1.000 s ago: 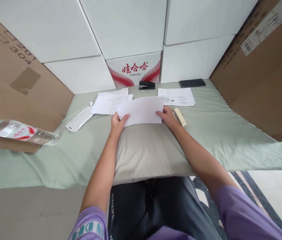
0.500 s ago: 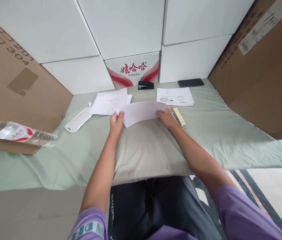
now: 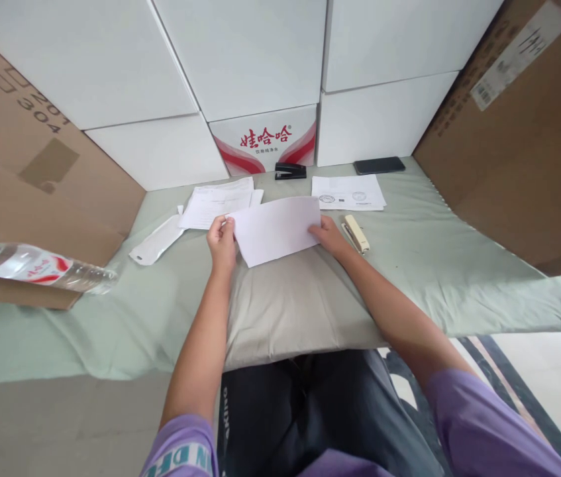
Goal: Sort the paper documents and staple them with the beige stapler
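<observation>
A white sheet of paper (image 3: 277, 232) is held between both hands, over the middle of the green cloth (image 3: 290, 318) in front of the body. By the left hand (image 3: 222, 244) the sheet's left end is pinched near its upper corner, the thumb being laid along the edge and the fingers being curled in narrowly. By the right hand (image 3: 328, 235) the right end is gripped, with the thumb pressed on the near face and the fingers mostly hidden behind the paper.

The sheet's long axis is run from left to right across the body, slightly slanted, so that the right end is set farther away and the lower left corner is pointed toward the lap. Its blank face is turned up toward the head; whether its lower edge is rested on the cloth cannot be told.

A cream stapler (image 3: 357, 233) is placed just beside the right hand, its length being angled away from the body. Printed papers (image 3: 217, 204) are spread beyond the left hand, and stamped papers (image 3: 354, 192) are laid beyond the right.
</observation>
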### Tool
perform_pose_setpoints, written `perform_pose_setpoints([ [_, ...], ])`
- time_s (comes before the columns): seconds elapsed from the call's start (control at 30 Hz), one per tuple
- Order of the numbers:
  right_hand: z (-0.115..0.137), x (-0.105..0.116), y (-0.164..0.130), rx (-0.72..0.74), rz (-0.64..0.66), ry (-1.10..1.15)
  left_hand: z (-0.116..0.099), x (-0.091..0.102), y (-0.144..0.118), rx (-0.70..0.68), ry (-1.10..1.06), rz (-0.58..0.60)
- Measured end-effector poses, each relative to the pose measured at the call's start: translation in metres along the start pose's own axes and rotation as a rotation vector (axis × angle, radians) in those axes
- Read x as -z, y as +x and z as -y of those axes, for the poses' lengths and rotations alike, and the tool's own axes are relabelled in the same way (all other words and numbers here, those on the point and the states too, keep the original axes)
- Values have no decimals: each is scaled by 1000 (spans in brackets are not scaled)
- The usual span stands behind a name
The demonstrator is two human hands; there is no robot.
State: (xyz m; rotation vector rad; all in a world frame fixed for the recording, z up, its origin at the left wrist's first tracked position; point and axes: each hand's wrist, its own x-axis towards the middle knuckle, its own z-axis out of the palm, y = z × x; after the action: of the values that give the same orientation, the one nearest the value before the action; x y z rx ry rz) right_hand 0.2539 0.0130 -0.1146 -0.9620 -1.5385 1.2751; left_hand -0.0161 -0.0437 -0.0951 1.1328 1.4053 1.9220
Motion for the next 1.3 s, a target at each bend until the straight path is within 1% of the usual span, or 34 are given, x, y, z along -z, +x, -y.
perform_pose_setpoints([
  [0.13,7,1,-2,62,-23,124,4,5,4,-51,40,5],
  [0.2,7,2,-1,55,-35,182,5,6,4,-54,43,29],
  [0.27,4,4,1,25,-62,205,4,5,2,-41,8,51],
  [0.37,-2,5,4,1,-86,212,1,4,-1,7,-103,103],
  [0.43,-4,5,5,6,-73,218,0,3,-2,29,-154,135],
  [0.53,-5,6,5,16,-51,215,0,3,-3,42,-154,156],
  [0.73,-4,6,4,19,-62,217,1,3,0,73,-172,160],
  [0.83,-2,6,4,35,-63,232,3,2,1,75,-150,119],
  [0.93,-1,5,3,19,-80,216,7,2,3,146,-140,75],
  [1.03,1,7,2,-25,-73,160,9,3,5,231,-145,85],
  [1.1,5,9,2,-40,-41,143,9,5,5,232,-87,106],
  [1.2,14,15,3,-59,-6,204,11,7,7,238,-15,140],
  [1.3,26,22,3,-40,-21,308,15,9,9,251,-11,139],
])
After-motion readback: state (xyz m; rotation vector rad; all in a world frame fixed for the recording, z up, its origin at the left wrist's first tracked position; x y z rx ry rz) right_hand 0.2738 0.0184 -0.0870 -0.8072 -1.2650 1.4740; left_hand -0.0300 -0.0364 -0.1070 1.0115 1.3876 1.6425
